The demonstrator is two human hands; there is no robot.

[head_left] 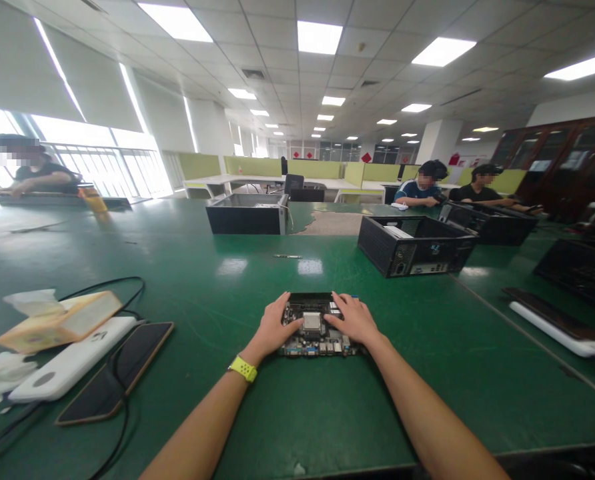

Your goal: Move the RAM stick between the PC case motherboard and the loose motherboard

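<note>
A small computer motherboard [313, 330] lies flat on the green table [257, 400], its silver processor socket in the middle and a row of ports along the near edge. My left hand [273, 327] rests on the board's left side with fingers spread over it. My right hand [353, 319] lies on the right side, fingers stretched toward the socket. Neither hand grips anything. A yellow band sits on my left wrist.
A tissue box [60, 321], white power bank [72, 360], phone [117, 372] and black cable lie at left. Open computer cases [415, 245] [247, 213] stand farther back. A white bar [557, 330] lies at right. Other people sit at the far edges.
</note>
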